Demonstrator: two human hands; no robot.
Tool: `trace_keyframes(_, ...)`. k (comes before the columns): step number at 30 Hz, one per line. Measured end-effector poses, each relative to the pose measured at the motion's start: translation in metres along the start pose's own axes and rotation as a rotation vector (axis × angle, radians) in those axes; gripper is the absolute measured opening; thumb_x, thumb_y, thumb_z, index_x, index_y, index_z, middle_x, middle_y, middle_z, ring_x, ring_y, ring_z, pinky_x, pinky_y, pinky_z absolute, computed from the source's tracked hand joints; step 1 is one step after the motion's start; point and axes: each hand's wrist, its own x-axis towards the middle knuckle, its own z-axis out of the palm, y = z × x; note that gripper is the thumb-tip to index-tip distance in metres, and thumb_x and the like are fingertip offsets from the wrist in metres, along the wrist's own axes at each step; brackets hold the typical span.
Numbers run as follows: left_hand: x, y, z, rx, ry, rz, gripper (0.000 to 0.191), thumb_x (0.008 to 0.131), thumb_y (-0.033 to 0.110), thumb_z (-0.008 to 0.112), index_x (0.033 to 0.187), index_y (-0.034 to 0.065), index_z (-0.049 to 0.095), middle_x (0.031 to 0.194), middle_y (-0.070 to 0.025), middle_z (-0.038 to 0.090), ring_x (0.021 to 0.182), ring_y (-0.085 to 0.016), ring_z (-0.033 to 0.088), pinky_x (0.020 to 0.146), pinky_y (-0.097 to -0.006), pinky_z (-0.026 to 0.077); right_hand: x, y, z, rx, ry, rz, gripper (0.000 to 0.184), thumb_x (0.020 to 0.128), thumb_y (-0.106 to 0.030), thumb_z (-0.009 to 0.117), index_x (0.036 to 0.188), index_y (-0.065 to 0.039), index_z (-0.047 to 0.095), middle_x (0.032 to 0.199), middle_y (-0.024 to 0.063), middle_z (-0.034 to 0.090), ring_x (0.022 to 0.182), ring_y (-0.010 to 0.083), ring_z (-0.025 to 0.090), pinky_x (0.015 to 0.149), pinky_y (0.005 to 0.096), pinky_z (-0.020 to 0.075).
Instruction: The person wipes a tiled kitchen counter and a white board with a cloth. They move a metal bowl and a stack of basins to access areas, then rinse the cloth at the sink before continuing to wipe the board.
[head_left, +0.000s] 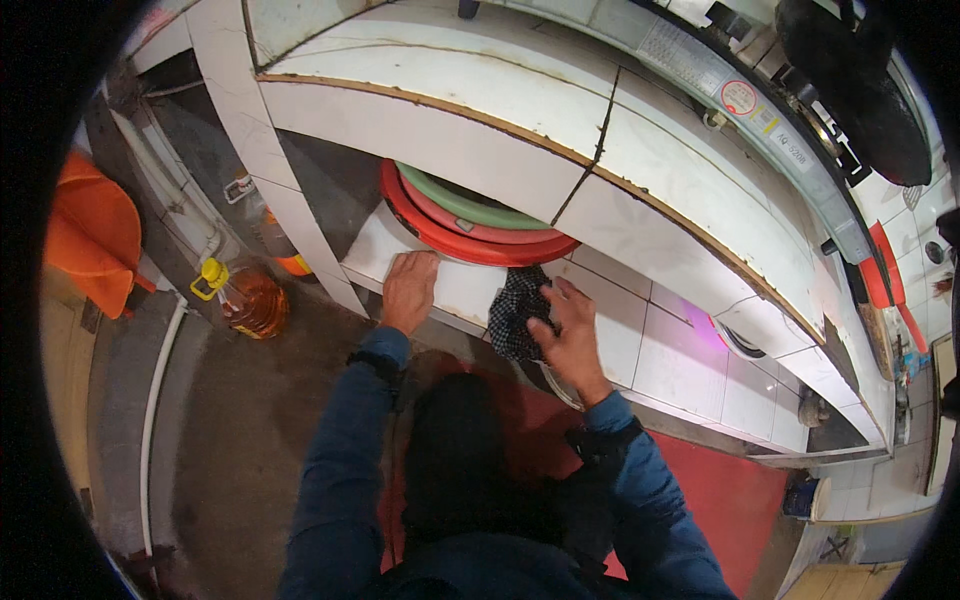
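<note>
My left hand (410, 291) rests at the front edge of a white tiled shelf (469, 292), fingers close to one another and pointing towards the basins. Beside a black-and-white checked cloth (517, 315), my right hand (571, 337) has its thumb and fingers spread. The thumb overlaps the cloth in the picture; whether it touches is unclear. The cloth hangs bunched at the shelf's edge. Just behind it are stacked basins: a red one (480, 247) lowest, then a pink one (495, 231), then a green one (472, 201). The countertop hides their far side.
At left on the floor stands a yellow-capped oil bottle (255, 300), with another bottle (281, 240) behind the tiled post. An orange plastic object (94, 232) is farther left. Above the shelf, the tiled counter (450, 112) juts out, carrying a gas stove (720, 90) and a black wok (855, 90).
</note>
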Motion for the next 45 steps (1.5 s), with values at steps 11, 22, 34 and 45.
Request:
trace_keyframes(11,-0.043,0.151,0.033,-0.141,-0.252,0.306,0.055,0.104,0.044,0.065,0.146,0.0085,0.062,0.148,-0.0149,0.063,0.145,-0.036,0.050,0.123,-0.0531,0.034,0.092,0.021,0.021,1.539,0.134,0.816,0.025,0.098,-0.007,0.071,0.121,-0.001,0.062,0.116,0.0149,0.065,0.098,0.0339,0.071,0.089,0.0461,0.0660)
trace_keyframes(22,-0.061,0.117,0.036,-0.084,-0.237,0.148,0.035,0.098,0.021,0.070,0.127,0.0019,0.068,0.144,-0.0175,0.065,0.142,-0.035,0.055,0.119,-0.0479,0.042,0.108,0.005,0.016,1.323,0.128,0.916,0.042,0.096,-0.015,0.069,0.134,-0.002,0.057,0.129,0.0226,0.062,0.114,0.0411,0.068,0.077,0.0485,0.0697)
trace_keyframes(34,-0.026,0.027,-0.019,0.138,-0.089,-0.114,0.035,0.097,0.017,0.068,0.127,-0.0003,0.063,0.138,-0.0231,0.066,0.135,-0.038,0.059,0.120,-0.0486,0.041,0.095,0.046,0.019,1.487,0.097,0.862,0.032,0.093,-0.013,0.079,0.123,-0.009,0.067,0.121,0.0114,0.071,0.112,0.0309,0.070,0.087,0.0510,0.0683)
trace_keyframes(45,-0.022,0.011,-0.028,0.184,-0.139,-0.120,0.035,0.104,0.024,0.063,0.132,0.0024,0.063,0.140,-0.0183,0.067,0.139,-0.037,0.057,0.121,-0.0491,0.040,-0.045,0.101,-0.090,1.429,0.243,0.898,0.033,0.100,-0.013,0.070,0.132,-0.003,0.067,0.130,0.0116,0.071,0.120,0.0277,0.067,0.105,0.0479,0.0548)
